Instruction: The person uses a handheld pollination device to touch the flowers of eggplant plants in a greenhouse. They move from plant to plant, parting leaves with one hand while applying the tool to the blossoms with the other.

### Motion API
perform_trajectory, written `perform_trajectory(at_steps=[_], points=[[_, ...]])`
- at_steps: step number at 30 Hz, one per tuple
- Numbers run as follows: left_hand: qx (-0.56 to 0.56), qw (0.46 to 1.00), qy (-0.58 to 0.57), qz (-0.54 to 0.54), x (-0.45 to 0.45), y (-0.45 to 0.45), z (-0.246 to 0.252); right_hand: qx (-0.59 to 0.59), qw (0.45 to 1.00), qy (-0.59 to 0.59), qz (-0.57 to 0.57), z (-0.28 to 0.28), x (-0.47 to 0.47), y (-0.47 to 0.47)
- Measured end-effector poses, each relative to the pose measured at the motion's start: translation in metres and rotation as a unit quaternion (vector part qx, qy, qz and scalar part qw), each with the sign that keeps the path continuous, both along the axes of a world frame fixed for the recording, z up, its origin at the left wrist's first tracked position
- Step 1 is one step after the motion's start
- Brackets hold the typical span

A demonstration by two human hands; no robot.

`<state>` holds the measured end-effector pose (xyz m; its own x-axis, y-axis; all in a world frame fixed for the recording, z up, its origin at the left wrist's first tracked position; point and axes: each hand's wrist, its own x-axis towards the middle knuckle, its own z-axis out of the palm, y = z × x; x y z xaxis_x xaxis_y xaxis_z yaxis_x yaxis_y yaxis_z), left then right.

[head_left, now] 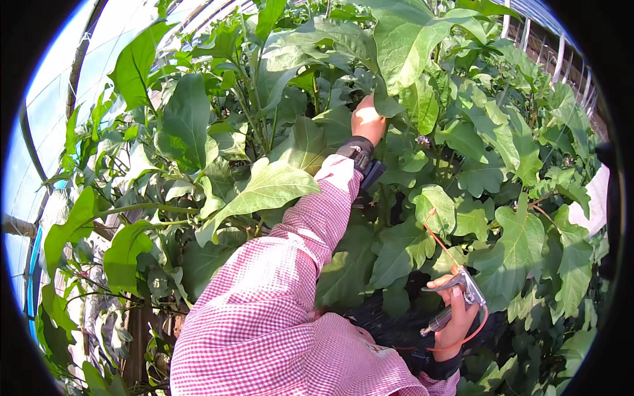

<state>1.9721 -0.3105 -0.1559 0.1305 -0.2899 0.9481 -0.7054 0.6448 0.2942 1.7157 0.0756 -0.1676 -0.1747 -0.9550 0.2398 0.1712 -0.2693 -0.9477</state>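
My left hand (pixel 369 120) reaches up among the broad leaves of an eggplant plant (pixel 342 47). Leaves cover its fingers, so whether they grip anything is hidden. At the lower right, my right hand (pixel 453 317) is wrapped around a metal pistol-grip syringe applicator (pixel 468 284) with a trigger lever. From its top a thin orange tube (pixel 438 241) rises, bent near the tip, in front of a sunlit leaf (pixel 435 210). An orange hose (pixel 475 334) loops from its back below my wrist.
Dense eggplant foliage (pixel 515 237) surrounds both arms. One large leaf (pixel 267 188) hangs beside my left sleeve. A small purple flower (pixel 422 140) shows right of my left hand. Plastic greenhouse film (pixel 49 119) on poles borders the left side; pale stakes (pixel 559 57) stand at the upper right.
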Motion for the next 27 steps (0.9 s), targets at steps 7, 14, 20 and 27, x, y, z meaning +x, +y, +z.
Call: perform_trajectory(at_steps=[7,14,20,27], points=[[0.204,0.960,0.171,-0.082,0.005,-0.033,0.008,0.007,1.000,-0.009,0.027,0.003,0.003,-0.016],[0.116,0.958,0.241,-0.105,0.056,-0.088,-0.019,0.004,0.997,-0.033,0.074,0.010,0.003,-0.030],[0.084,0.813,0.512,-0.266,0.050,-0.005,0.024,-0.003,0.996,-0.039,0.079,0.011,-0.008,-0.034],[0.117,0.913,0.017,-0.391,-0.077,0.100,0.097,-0.157,0.985,0.078,0.001,0.055,-0.017,-0.062]])
